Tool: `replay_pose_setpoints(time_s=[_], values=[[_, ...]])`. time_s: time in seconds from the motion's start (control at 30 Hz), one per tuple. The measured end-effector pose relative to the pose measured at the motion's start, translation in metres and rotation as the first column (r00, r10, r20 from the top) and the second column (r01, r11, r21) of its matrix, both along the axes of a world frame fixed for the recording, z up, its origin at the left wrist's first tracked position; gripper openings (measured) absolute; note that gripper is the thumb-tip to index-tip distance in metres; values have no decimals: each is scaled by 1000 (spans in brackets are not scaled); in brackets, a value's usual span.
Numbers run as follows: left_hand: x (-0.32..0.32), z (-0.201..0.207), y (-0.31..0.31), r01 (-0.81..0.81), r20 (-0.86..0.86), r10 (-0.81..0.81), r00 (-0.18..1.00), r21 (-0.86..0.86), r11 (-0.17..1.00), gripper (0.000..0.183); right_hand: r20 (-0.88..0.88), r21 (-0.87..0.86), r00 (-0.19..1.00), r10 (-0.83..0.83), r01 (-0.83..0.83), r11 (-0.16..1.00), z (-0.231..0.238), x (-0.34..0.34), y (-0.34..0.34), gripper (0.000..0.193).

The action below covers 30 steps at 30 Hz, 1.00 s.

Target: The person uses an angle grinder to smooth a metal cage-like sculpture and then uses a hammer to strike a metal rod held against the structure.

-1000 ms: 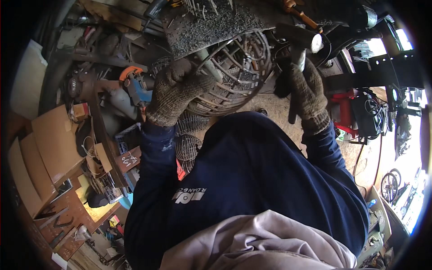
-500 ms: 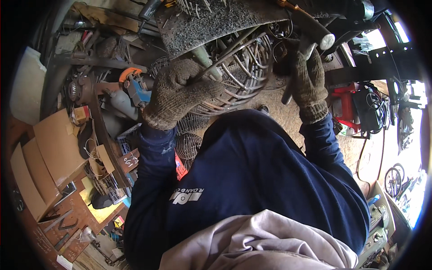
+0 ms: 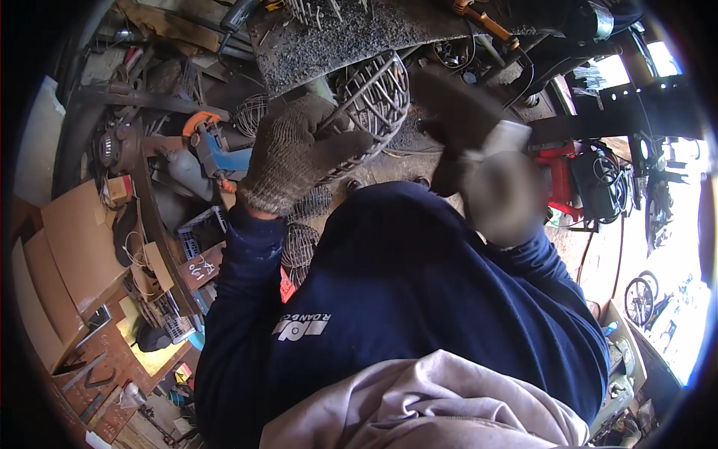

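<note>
Two coarse knitted gloves [image 3: 271,173], brownish and ribbed, cover the left hand [image 3: 303,146] and the right hand [image 3: 505,196]. Both are near a flat workbench [image 3: 283,84], whose dull metal-looking top is strewn with dark, crumbly grit [image 3: 340,46]; thin rods [image 3: 321,10] bristle upright toward its far edge. A smooth, pale tube [image 3: 321,87] shows just under the near edge. Beyond the left edge are a blue tool [image 3: 232,159] with a curved orange part and a rounded grey cylinder [image 3: 185,173]; an orange-handled tool [image 3: 486,24] lies near the right end.

The metal cage [image 3: 378,101] sits just off the workbench's near edge, to the right of the near left corner; whether it touches that edge cannot be told. It is a curved, basket-like form of round grey bars, crossing in an uneven lattice and gathered into a bowed rim. The bars are dull, with thin glints along their curves.

The left hand grasps the cage at its left side, thumb stretched along the bars and fingers curled in behind them. The right hand, smeared by motion, is wrapped about a hammer [image 3: 464,105], a dark, blocky shape with a pale, shiny end, held to the right of the cage and apart from it. Blur hides the separate fingers.
</note>
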<state>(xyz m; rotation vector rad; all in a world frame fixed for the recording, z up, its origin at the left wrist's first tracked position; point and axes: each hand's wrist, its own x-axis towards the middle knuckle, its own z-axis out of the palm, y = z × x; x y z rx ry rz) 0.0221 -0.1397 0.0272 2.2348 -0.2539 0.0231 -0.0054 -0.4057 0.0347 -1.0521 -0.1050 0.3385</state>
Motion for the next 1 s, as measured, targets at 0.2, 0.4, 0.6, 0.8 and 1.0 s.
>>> replay_pose_setpoints(time_s=[0.2, 0.4, 0.6, 0.8, 1.0], values=[[1, 19, -8, 14, 103, -18, 995, 35, 999, 33, 526, -687, 810, 259, 226, 690, -23, 9, 2, 46], [-1, 12, 4, 31, 45, -29, 999, -37, 999, 30, 202, -404, 969, 141, -49, 913, -13, 12, -9, 45], [-9, 9, 7, 46, -26, -65, 998, -459, 887, 26, 210, -317, 966, -148, 211, 925, -66, 62, -6, 53], [-12, 19, 4, -99, -182, -36, 983, -678, 729, 21, 237, -494, 964, -117, 224, 840, -143, 87, -34, 55], [-8, -4, 11, -127, -183, -39, 982, -807, 577, 27, 644, -760, 695, 320, 532, 373, -148, 85, -40, 48]])
